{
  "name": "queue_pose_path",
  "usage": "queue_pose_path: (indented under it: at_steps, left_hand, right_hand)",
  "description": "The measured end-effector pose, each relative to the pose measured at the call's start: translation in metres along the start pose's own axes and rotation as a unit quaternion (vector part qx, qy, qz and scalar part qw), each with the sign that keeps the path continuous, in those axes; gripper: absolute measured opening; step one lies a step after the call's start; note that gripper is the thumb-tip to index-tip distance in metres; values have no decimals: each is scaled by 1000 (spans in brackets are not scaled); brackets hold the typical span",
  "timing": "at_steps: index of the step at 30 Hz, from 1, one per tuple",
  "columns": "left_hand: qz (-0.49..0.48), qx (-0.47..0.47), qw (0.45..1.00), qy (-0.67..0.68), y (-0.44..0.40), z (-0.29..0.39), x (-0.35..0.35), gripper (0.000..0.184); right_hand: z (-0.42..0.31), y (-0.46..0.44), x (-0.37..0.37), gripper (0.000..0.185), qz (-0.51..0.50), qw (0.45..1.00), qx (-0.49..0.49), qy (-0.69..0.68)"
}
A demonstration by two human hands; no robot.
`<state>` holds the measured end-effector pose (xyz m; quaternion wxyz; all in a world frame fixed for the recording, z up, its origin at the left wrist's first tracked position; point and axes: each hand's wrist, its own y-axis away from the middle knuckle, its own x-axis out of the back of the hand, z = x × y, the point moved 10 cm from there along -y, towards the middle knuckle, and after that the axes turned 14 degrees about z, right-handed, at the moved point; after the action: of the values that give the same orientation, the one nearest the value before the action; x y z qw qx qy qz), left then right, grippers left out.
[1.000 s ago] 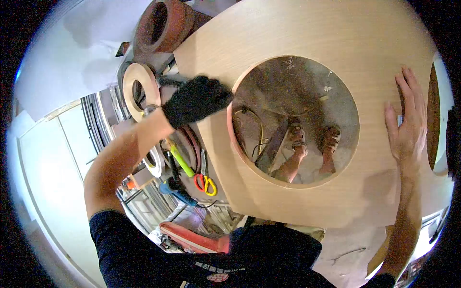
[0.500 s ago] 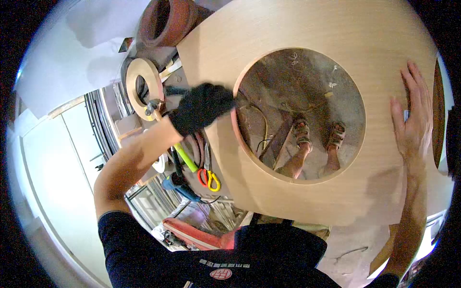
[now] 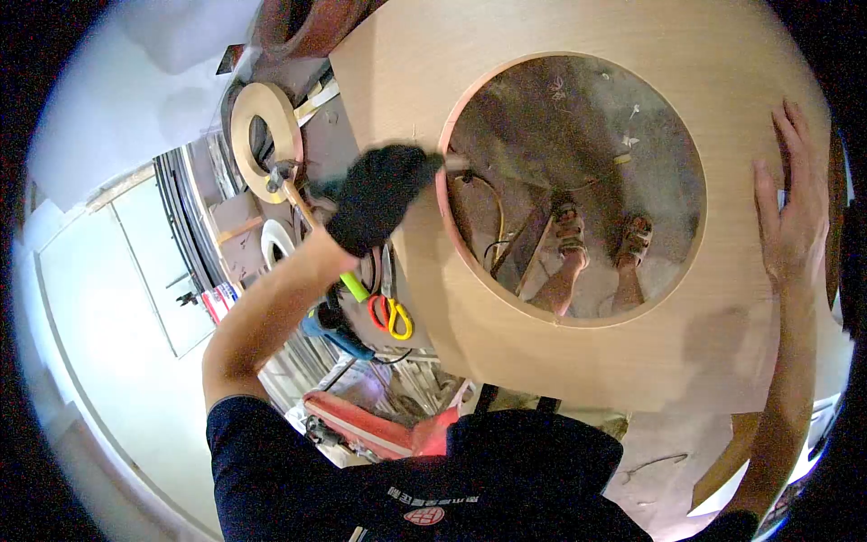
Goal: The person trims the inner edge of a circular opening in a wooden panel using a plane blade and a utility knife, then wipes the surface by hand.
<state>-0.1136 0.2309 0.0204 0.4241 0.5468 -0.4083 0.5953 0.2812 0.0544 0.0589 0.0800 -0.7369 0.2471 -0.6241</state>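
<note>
A large wood-veneer panel [image 3: 560, 357] with a round cut-out lies in front of me. My left hand [image 3: 384, 197], in a black glove, is closed at the left rim of the cut-out. Something is in its grip: a short pale piece [image 3: 458, 163] pokes out past the rim, but the glove hides its kind. A reddish strip [image 3: 443, 203] shows along the rim there. My bare right hand [image 3: 795, 212] lies flat on the right part of the panel, fingers stretched out.
Left of the panel are a hammer [image 3: 293, 194], a roll of edge banding [image 3: 287, 135], scissors with red and yellow handles [image 3: 400, 321], a green handle [image 3: 353, 286] and a blue power tool [image 3: 339, 336]. My sandalled feet [image 3: 571, 230] show through the cut-out.
The view has shifted a little, so the cut-out sits higher in it. My gloved left hand stays at the left rim, and the pale piece now shows past it. My right hand stays flat.
</note>
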Motion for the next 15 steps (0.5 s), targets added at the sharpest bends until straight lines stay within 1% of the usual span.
queue_pose_path:
  at_steps: [2, 4, 5, 8, 10, 12, 14, 15]
  left_hand:
    - [-132, 43, 990, 0, 44, 24, -15, 42]
    - [-61, -26, 993, 102, 55, 67, 5, 42]
    - [-71, -38, 991, 104, 56, 78, 9, 42]
    - [-19, 32, 999, -32, 24, 35, 12, 43]
    - [28, 83, 995, -41, 1, 16, 23, 42]
    - [-24, 87, 996, -18, 39, 29, 5, 42]
    - [-130, 117, 984, 13, 74, 60, -6, 43]
    - [-142, 111, 982, 51, 86, 80, -7, 44]
  right_hand:
    - [1, 1, 0, 48, -4, 1000, 5, 8]
    - [-1, -2, 1, 48, -3, 1000, 12, 10]
    - [-2, -4, 1, 47, 1, 1000, 16, 9]
    - [-7, -2, 2, 46, 12, 1000, 26, 1]
    - [-6, -4, 3, 45, 15, 999, 33, 3]
    - [-6, -5, 3, 45, 17, 999, 36, 0]
    - [-6, -5, 4, 44, 18, 999, 39, 5]
    - [-6, -6, 3, 44, 21, 999, 43, 13]
